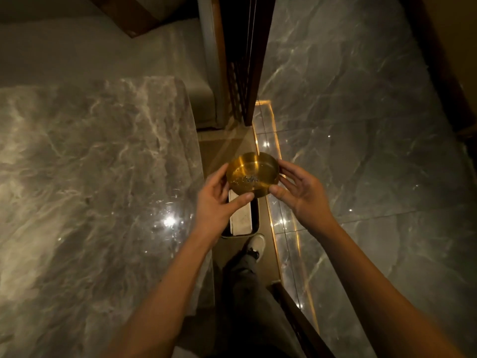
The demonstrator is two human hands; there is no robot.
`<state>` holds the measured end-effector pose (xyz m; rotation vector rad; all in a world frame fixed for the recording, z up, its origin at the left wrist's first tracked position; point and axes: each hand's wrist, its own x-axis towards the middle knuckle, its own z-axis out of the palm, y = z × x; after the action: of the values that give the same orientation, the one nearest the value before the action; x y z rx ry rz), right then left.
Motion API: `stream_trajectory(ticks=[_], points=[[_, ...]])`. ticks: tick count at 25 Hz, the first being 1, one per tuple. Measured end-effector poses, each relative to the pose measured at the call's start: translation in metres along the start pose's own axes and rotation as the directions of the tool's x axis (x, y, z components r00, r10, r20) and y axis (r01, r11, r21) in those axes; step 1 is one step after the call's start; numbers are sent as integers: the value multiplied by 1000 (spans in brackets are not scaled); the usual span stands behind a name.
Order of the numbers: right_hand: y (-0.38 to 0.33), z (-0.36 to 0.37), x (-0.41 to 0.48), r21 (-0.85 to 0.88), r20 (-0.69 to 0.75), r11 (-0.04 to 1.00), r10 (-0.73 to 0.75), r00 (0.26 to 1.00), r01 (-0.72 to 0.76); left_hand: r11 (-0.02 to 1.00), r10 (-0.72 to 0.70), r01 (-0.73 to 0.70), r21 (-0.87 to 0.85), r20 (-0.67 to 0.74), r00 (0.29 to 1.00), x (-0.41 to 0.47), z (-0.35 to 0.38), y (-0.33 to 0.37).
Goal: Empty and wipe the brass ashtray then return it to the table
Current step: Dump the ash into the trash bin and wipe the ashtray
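A round brass ashtray (254, 171) hangs in the air off the right edge of the grey marble table (90, 177), held level between both hands. A small heap of grey ash lies in its bottom. My left hand (216, 202) grips its left and near side, thumb along the near rim. My right hand (300, 191) holds the right side with the thumb under the near edge and fingers spread. Directly below the ashtray stands a small bin (242, 218) with a pale liner on the floor.
A glossy marble wall panel (361, 151) with a lit gold strip runs along the right. A dark wooden partition (247, 60) and a pale seat (204, 104) lie ahead. My leg and white shoe (255, 246) stand in the narrow aisle.
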<state>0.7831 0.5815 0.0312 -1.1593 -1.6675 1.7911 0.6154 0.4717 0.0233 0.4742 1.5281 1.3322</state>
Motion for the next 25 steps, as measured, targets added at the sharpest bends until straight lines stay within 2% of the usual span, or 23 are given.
stream_trajectory(ticks=[3,11,15,25], points=[[48,-8,12,26,-17,994,103,995,-103,994,-108,107,-12,-39,993,21,13,-45],[169,-27,51,66,-31,954,295,955,-293,965,-258,262,8,-132,957,79,47,-140],[224,-29,69,94,1,932,351,936,-349,949,-308,314,-7,-218,926,102,51,-187],[340,-13,94,100,85,874,469,879,-475,900,-413,435,31,-259,873,140,33,-292]])
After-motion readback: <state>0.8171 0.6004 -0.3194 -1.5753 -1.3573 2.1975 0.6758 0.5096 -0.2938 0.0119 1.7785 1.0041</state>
